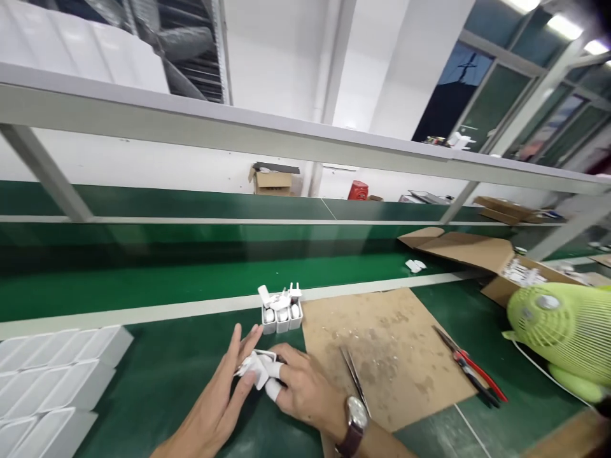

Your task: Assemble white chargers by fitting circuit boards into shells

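Observation:
Between my two hands is a small white plastic piece [258, 367], partly hidden by my fingers; a box-like rim shows behind it. My left hand [222, 385] holds it from the left, thumb against it and fingers stretched along its far side. With white covers on its fingertips, my right hand [300, 385] grips it from the right. Just beyond my hands stands a small white box with three compartments [282, 323]. Rounded white parts sit in its compartments, and white pieces with prongs [284, 299] lie across the top.
Rows of white boxes [52, 375] stand at the left. A cardboard sheet [410, 331] carries tweezers [354, 375] and red-handled pliers [470, 369]. A green fan [558, 331] stands at right, before an open carton [496, 280]. White pieces [415, 266] lie on the green belt [167, 280]; a shelf [286, 143] spans above.

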The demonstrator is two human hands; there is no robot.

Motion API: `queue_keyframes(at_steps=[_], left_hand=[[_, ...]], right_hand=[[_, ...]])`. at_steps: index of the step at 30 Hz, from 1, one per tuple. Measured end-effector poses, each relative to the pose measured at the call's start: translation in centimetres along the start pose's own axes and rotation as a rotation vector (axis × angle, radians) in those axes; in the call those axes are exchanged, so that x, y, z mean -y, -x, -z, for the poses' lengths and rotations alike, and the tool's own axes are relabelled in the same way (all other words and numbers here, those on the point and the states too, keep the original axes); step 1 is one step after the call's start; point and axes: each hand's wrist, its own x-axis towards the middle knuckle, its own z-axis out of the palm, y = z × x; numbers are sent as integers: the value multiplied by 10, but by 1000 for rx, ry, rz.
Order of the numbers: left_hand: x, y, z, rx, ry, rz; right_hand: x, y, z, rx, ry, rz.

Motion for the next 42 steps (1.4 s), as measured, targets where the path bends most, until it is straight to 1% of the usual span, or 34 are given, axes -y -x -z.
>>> queue_keyframes(at_steps=[2,5,8,9,10,13,14,16,18,22,24,26,27,29,31,33,35,37,42], left_hand=[[6,-2,0,22,-5,7],[14,-2,6,70,-24,-78],[15,-1,12,75,-46,-176],[14,-1,13,73,-57,-193],[13,-1,12,68,-69,-196],[13,-2,7,13,-86,-141],[14,-2,6,-27,-73,-127],[16,-4,4,-123,-24,-112],[18,-5,5,-188,30,-94],[16,-7,7,-196,78,-48],[15,-7,8,-193,84,-51],[15,-5,10,-188,76,-105],[14,-4,11,-174,46,-153],[12,0,11,-132,-71,-266],[9,3,8,-114,-202,-366],[5,5,4,-156,-279,-442],[2,4,1,-223,-323,-492],[0,3,-1,-265,-363,-514],[1,2,1,-297,-416,-526]], right_hand=[[-4,0,-5,8,10,-31],[-1,0,-5,-46,-38,-13],[4,0,0,-132,-118,4],[4,1,1,-133,-126,5],[4,1,2,-107,-119,4],[2,4,-2,-2,-48,-9],[1,5,-4,-1,-35,-22],[0,7,-9,-41,-43,-55],[0,10,-12,-52,-44,-69],[1,11,-12,13,2,-72],[1,10,-13,6,-29,-84],[1,8,-15,-55,-189,-159],[1,6,-17,-92,-338,-227],[3,3,-20,-122,-737,-396],[6,1,-22,-101,-1122,-544],[9,0,-22,-72,-1358,-630],[13,0,-22,-72,-1458,-677],[16,1,-22,-46,-1488,-697],[22,2,-23,19,-1503,-693]])
